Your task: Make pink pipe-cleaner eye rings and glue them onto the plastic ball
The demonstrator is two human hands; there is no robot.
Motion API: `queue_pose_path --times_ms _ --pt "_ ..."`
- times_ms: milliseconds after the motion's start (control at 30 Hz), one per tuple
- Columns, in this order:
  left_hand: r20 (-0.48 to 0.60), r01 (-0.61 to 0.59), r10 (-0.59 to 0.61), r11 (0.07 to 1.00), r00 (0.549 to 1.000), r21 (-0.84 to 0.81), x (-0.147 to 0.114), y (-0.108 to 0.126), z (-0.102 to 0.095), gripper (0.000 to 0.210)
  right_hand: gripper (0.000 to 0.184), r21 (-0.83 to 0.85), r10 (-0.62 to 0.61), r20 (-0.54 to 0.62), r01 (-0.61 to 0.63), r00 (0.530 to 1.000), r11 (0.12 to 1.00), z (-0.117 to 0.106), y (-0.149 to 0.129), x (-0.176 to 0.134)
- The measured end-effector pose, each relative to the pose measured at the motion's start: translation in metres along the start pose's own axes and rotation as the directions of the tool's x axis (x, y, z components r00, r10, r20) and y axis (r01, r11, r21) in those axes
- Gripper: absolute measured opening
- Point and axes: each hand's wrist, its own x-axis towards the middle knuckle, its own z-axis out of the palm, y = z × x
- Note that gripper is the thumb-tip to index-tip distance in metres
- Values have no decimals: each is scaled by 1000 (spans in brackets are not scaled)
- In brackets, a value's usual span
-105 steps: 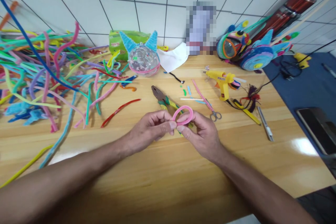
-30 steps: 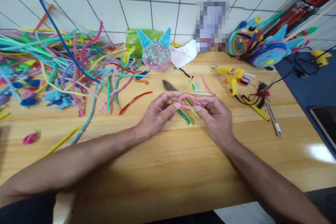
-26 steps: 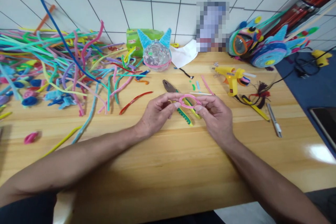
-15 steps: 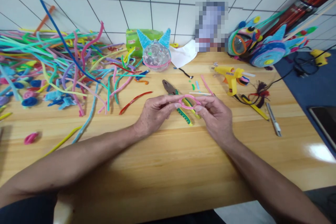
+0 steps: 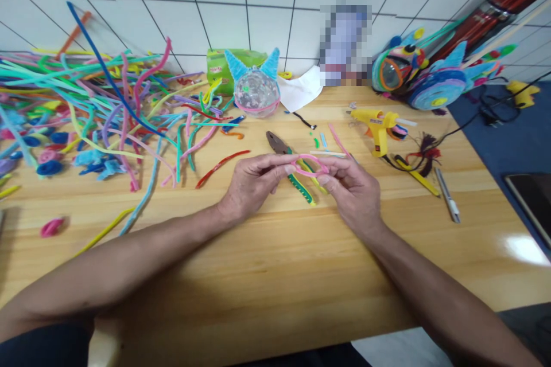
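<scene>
A pink pipe cleaner [image 5: 310, 174], bent into a ring, is stretched between my two hands above the table. My left hand [image 5: 257, 184] pinches its left side between thumb and fingers. On the opposite side, my right hand [image 5: 353, 192] grips it the same way. Beneath the ring lie pliers [image 5: 301, 188] with green and yellow handles, partly hidden by the ring and my fingers. Behind my hands stands a clear plastic ball [image 5: 257, 93] with two blue fuzzy cones on top and a pink band around it.
Many coloured pipe cleaners [image 5: 116, 103] are heaped at the left. On the right lie a yellow glue gun [image 5: 377, 126] with its cord, a yellow cutter [image 5: 417, 176] and a grey pen-like tool [image 5: 447, 196]. Finished fuzzy figures [image 5: 441, 86] stand near a red flask [image 5: 495, 14].
The pink ring has gone from rounder to a flatter, more pointed oval between my fingers. Both hands stay in nearly the same place.
</scene>
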Motion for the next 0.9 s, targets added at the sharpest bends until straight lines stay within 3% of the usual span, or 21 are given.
queue_pose_path --times_ms 300,533,900 --pt "62 11 -8 999 998 -46 2 -1 -2 30 22 -30 -28 4 29 1000 999 -4 6 1" --pt "56 55 -52 997 997 -60 3 1 -2 34 21 -32 -18 1 19 1000 999 -3 3 0" --pt "71 28 -22 995 997 -91 2 -2 -1 40 21 -53 -47 4 47 999 998 -3 1 0"
